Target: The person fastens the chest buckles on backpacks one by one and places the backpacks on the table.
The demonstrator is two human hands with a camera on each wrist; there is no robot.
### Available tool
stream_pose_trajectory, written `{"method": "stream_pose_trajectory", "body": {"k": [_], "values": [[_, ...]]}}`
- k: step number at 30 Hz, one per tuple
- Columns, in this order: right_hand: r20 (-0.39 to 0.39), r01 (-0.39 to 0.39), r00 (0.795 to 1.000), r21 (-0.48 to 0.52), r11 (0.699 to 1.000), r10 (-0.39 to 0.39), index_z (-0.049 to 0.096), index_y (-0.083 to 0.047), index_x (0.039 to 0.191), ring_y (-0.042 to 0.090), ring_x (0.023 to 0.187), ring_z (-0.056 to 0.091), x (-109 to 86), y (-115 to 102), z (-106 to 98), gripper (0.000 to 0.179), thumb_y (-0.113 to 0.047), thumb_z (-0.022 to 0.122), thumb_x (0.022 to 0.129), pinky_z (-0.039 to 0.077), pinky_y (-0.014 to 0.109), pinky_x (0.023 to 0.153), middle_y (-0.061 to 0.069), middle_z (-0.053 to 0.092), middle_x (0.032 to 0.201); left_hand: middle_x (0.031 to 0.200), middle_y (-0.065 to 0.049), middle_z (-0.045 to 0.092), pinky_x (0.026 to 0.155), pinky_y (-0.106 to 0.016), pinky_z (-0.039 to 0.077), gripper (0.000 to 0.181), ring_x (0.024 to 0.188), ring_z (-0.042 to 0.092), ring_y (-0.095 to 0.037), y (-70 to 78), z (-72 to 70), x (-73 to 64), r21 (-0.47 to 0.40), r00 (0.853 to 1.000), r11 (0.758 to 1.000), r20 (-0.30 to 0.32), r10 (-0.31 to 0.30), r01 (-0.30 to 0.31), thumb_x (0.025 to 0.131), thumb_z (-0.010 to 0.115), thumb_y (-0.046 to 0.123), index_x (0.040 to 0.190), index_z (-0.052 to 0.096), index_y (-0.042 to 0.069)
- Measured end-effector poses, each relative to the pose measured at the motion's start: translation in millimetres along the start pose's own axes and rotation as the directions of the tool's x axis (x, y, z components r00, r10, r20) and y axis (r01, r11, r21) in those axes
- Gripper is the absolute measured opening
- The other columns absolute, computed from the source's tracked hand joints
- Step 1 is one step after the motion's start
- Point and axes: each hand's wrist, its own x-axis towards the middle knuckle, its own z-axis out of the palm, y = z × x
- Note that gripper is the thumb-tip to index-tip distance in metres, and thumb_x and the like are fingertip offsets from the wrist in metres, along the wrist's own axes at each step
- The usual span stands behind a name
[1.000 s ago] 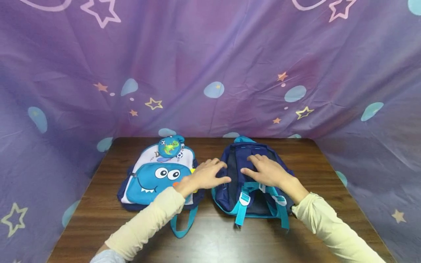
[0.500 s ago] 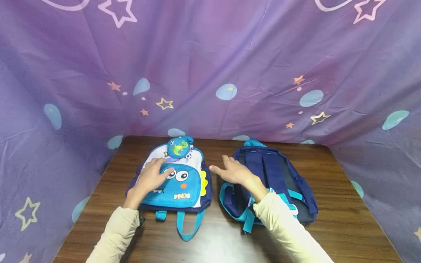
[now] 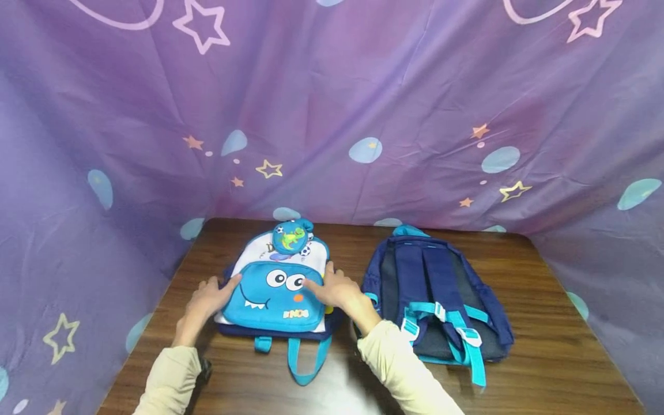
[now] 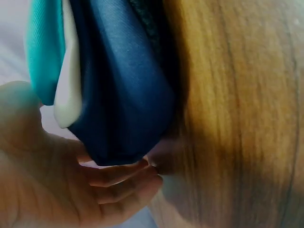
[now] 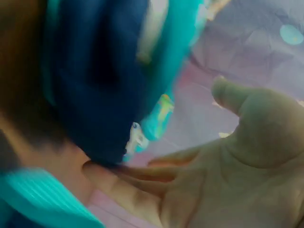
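A small backpack [image 3: 275, 305] lies front up on the left of the table, white and navy with a blue cartoon-face pocket. A round dinosaur pouch [image 3: 289, 237] is at its top. My left hand [image 3: 207, 298] is at its left side, thumb over the front edge; in the left wrist view the extended fingers [image 4: 123, 187] reach along the navy side [image 4: 128, 95]. At the right side is my right hand [image 3: 339, 289], thumb over the pocket. The right wrist view shows its fingers [image 5: 128, 194] straight by the navy side and its thumb spread away.
A second navy backpack [image 3: 438, 271] lies to the right, back panel up, with turquoise straps [image 3: 474, 363] and white buckles spread over it. A teal carry loop [image 3: 303, 377] sticks out toward the front from the left backpack. Purple star-printed cloth [image 3: 332, 115] hangs behind the wooden table [image 3: 290, 400].
Both hands have gone left, away from the navy backpack, to either side of the cartoon-face backpack. The navy backpack sits slightly turned, its straps lying differently. The head view has shifted a little.
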Motion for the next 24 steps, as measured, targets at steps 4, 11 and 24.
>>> {"method": "stream_pose_trajectory", "body": {"k": [4,11,24], "values": [[-0.098,-0.034,0.994,0.073,0.997,0.042,0.021,0.001,0.156,0.054,0.136,0.039,2.6,8,26,0.093,-0.061,0.051,0.095,0.040,0.062,0.105,0.034,0.025,0.157,0.149,-0.046,0.021,0.112,-0.071,0.023,0.101,0.139,0.020,-0.064,0.0,5.0,3.9,-0.024,1.000,1.000,0.020,0.013,-0.013,0.096,0.031,0.072,0.148,0.026,-0.015],[-0.300,-0.011,0.953,0.085,0.996,0.036,0.035,-0.003,0.153,0.050,0.130,0.041,9.3,9,61,0.089,-0.063,0.056,0.091,0.049,0.058,0.091,0.035,0.029,0.152,0.149,-0.043,0.029,0.115,-0.061,0.030,0.111,0.138,0.034,-0.055,-2.9,8.2,10.5,-0.165,0.997,0.986,0.075,0.011,0.001,0.092,0.040,0.076,0.149,0.020,-0.017],[-0.322,0.044,0.947,0.126,0.991,-0.001,0.040,-0.001,0.150,0.049,0.127,0.042,9.3,16,67,0.082,-0.058,0.055,0.094,0.050,0.055,0.088,0.036,0.030,0.149,0.143,-0.037,0.044,0.110,-0.059,0.039,0.103,0.130,0.048,-0.048,4.9,8.2,4.3,-0.272,0.998,0.961,0.038,0.059,-0.046,0.089,0.056,0.070,0.149,0.031,-0.010]]}}
